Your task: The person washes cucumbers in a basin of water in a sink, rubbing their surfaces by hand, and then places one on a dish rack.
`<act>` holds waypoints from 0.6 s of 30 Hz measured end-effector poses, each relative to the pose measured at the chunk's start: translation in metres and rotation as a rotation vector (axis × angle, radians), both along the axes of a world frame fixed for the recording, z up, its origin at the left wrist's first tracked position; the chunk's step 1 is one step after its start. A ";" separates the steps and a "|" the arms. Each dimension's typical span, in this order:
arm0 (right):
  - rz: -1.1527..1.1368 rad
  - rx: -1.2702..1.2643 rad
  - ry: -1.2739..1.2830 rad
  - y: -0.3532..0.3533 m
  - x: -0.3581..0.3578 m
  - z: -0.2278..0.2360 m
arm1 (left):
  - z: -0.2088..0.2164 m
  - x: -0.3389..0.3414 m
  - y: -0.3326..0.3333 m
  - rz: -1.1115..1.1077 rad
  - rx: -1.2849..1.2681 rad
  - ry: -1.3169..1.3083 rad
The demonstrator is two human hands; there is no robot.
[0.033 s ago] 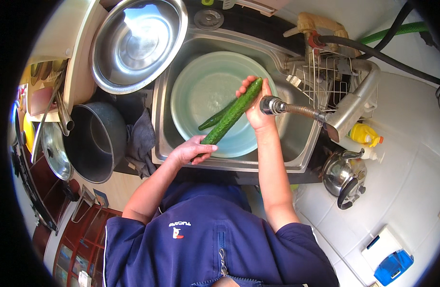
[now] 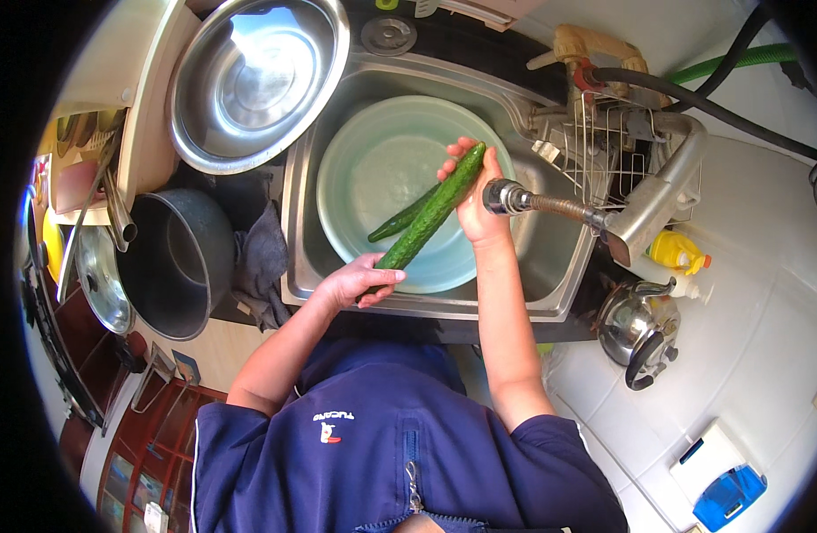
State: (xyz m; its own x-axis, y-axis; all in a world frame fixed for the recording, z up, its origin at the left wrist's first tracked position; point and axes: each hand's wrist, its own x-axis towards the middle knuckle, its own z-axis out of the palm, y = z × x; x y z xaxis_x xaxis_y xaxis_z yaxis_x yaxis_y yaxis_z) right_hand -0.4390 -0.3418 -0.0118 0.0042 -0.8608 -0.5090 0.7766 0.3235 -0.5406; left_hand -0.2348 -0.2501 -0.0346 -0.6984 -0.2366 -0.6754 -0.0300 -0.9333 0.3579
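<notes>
A long green cucumber point(image 2: 430, 218) is held slantwise over a pale green basin point(image 2: 373, 151) that sits in the steel sink point(image 2: 533, 266). My left hand point(image 2: 355, 284) grips its lower end at the sink's front rim. My right hand point(image 2: 470, 200) holds its upper end, right beside the metal faucet head point(image 2: 506, 197). A second, smaller cucumber point(image 2: 399, 220) lies in the basin just behind the first one.
A big steel bowl point(image 2: 257, 80) rests left of the sink, with a dark pot point(image 2: 173, 262) and a grey cloth point(image 2: 262, 258) below it. A wire rack point(image 2: 604, 142), a yellow bottle point(image 2: 679, 253) and a steel kettle point(image 2: 635, 333) stand to the right.
</notes>
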 end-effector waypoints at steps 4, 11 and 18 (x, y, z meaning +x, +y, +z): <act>0.000 -0.063 0.331 0.002 -0.002 -0.010 | -0.005 -0.010 0.006 -0.044 -0.138 -0.083; 0.114 0.151 0.231 -0.013 -0.029 -0.025 | -0.018 -0.013 0.015 -0.168 -0.737 -0.697; -0.133 0.111 0.572 0.013 0.022 -0.035 | -0.014 -0.033 0.005 -0.041 -0.829 -0.641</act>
State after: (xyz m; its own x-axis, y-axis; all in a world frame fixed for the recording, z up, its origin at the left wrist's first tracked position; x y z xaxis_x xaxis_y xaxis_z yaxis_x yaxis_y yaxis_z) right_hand -0.4173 -0.3284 -0.0469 -0.4016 -0.7766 -0.4854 0.4096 0.3217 -0.8537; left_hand -0.2680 -0.2451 -0.0488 -0.2853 -0.7786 -0.5590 -0.4660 -0.3970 0.7907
